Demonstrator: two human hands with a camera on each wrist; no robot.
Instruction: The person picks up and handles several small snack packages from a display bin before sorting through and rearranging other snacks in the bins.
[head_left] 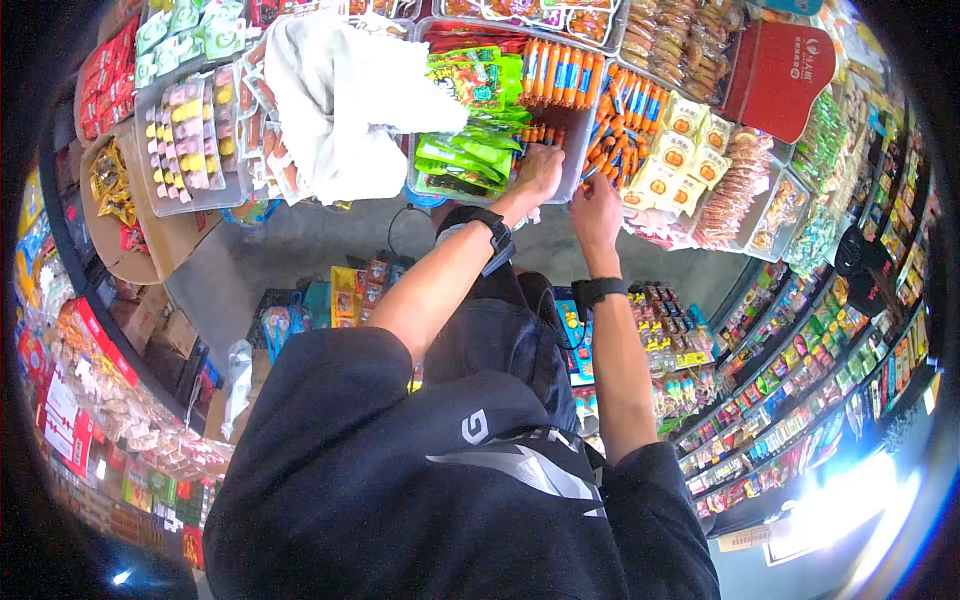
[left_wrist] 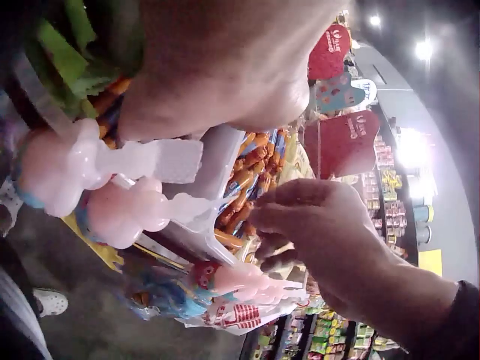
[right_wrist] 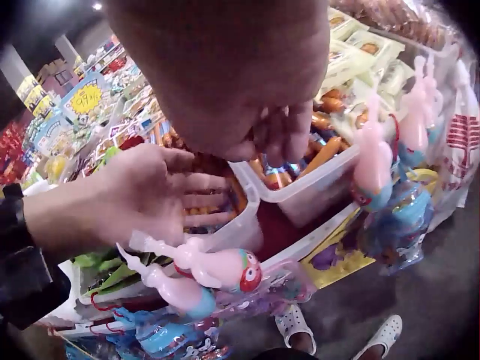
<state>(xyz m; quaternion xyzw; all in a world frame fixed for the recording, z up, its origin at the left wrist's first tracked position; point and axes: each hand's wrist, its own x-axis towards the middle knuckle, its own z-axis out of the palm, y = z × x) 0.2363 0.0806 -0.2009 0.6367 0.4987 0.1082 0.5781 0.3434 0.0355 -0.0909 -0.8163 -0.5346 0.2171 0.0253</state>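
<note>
My left hand (head_left: 540, 175) reaches into a clear plastic bin (head_left: 428, 182) that holds orange-wrapped sausage sticks (head_left: 562, 75) and green snack packets (head_left: 462, 150). In the right wrist view its fingers (right_wrist: 206, 200) are spread and fairly straight, low over the sticks. Just right of it, my right hand (head_left: 597, 218) is over the neighbouring bin (right_wrist: 315, 184), which has a loose pile of similar orange and blue sticks (head_left: 630, 105). Its fingers (right_wrist: 279, 139) hang loosely bent, the tips right at the sticks. The left fingertips are hidden in the left wrist view.
White cloth or plastic (head_left: 335, 110) covers bins on the left. Cream-coloured packets (head_left: 690, 150) lie to the right, near a red sign (head_left: 785, 75). Pink-topped toys (right_wrist: 217, 268) hang along the stand's front edge. Shelves of packaged goods (head_left: 810, 350) curve along the right.
</note>
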